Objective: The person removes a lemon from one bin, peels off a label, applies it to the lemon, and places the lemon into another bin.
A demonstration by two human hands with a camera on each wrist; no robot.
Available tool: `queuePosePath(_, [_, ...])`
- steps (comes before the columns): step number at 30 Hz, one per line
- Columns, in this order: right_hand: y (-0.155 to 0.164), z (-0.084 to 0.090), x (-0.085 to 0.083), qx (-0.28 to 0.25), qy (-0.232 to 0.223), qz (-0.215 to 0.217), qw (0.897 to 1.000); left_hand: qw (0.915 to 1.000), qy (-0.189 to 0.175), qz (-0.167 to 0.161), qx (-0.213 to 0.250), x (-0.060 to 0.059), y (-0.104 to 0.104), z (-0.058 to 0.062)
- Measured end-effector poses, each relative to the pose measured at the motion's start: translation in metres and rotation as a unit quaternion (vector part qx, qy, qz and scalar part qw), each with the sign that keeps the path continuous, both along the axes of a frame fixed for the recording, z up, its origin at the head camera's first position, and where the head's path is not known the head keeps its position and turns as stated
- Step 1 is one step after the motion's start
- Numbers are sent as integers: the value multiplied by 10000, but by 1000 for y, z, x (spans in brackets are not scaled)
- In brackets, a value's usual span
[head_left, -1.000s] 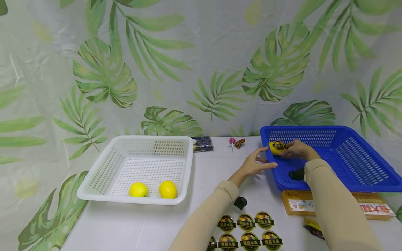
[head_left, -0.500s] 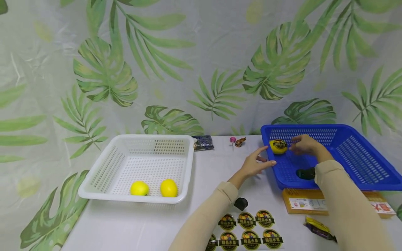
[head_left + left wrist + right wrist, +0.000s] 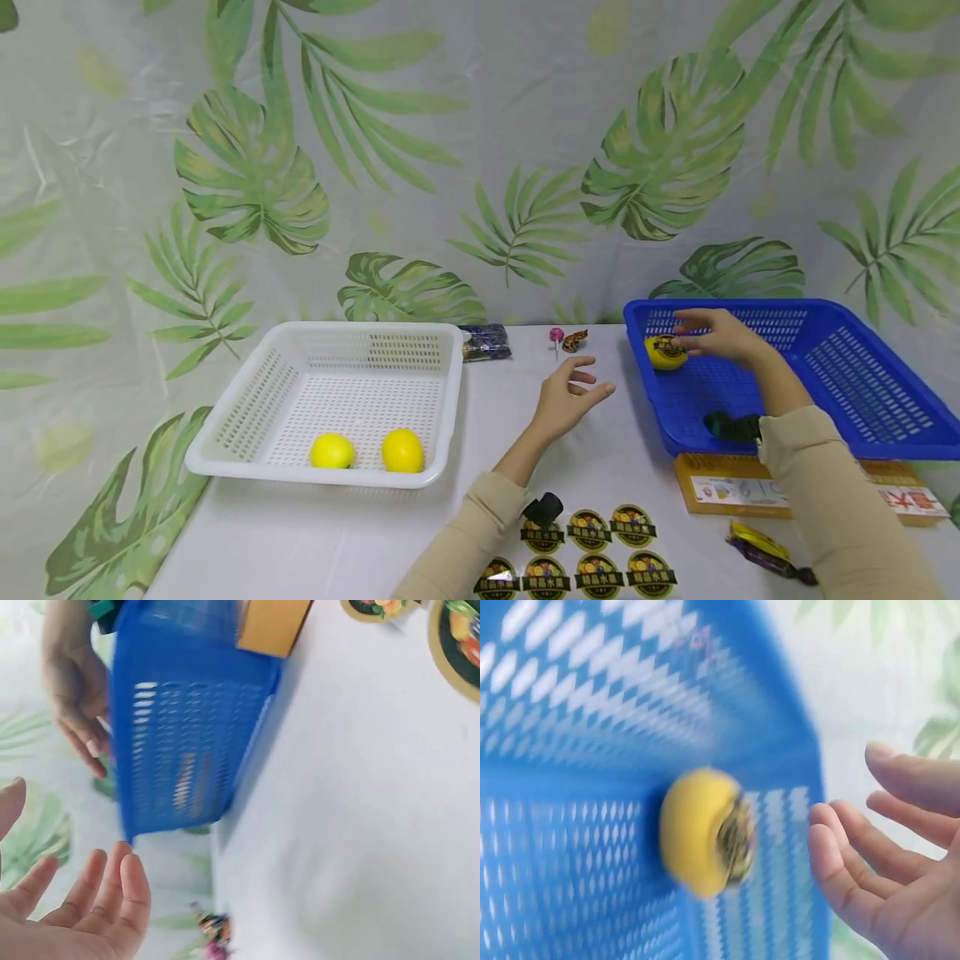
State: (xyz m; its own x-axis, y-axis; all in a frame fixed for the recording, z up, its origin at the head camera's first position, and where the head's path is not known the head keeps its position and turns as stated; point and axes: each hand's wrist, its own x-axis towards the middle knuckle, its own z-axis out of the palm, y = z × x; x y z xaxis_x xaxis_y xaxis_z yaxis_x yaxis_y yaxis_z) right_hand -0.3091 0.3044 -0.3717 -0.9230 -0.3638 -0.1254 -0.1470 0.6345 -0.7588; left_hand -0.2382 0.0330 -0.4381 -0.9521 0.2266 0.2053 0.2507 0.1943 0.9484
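A lemon with a dark round label sits in the far left corner of the blue basket; the right wrist view shows the same lemon, blurred. Just above and to the right of it is my right hand, fingers extended and holding nothing. My left hand is over the white table to the left of the blue basket, apart from it, its fingers loosely bent around nothing. Two lemons without visible labels lie at the front of the white basket. Below my left forearm, a sheet of round fruit stickers lies on the table.
An orange box lies along the blue basket's front edge, with a yellow and purple wrapped snack before it. At the back are a pink lollipop, a brown wrapped candy and a dark packet.
My right hand has let go of the labelled lemon and lifted slightly up and right. My left hand has left the blue basket's rim and moved left.
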Motion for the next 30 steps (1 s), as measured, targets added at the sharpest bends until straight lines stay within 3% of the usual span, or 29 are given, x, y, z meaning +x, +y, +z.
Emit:
queuePosePath(5, [-24, 12, 17, -130, 470, 267, 9985, 9988, 368, -302, -97, 19, -31, 23])
queuePosePath(10, [-56, 15, 31, -467, 564, 282, 9969, 9972, 345, -620, -246, 47, -74, 64])
queuePosePath(12, [-74, 12, 36, -742, 538, 280, 9954, 9970, 297, -605, -369, 54, -95, 74])
queuePosePath(19, [-143, -5, 46, -1607, 434, 313, 9855, 9915, -46, -495, -1205, 52, -188, 65])
queuePosePath(24, [-182, -16, 49, -1905, 162, 385, 9808, 9772, -267, -381, -2072, 56, -249, 73])
queuePosePath(30, [-214, -31, 53, -2153, -53, 779, 9734, 9544, -769, -330, -2866, 50, -300, 81])
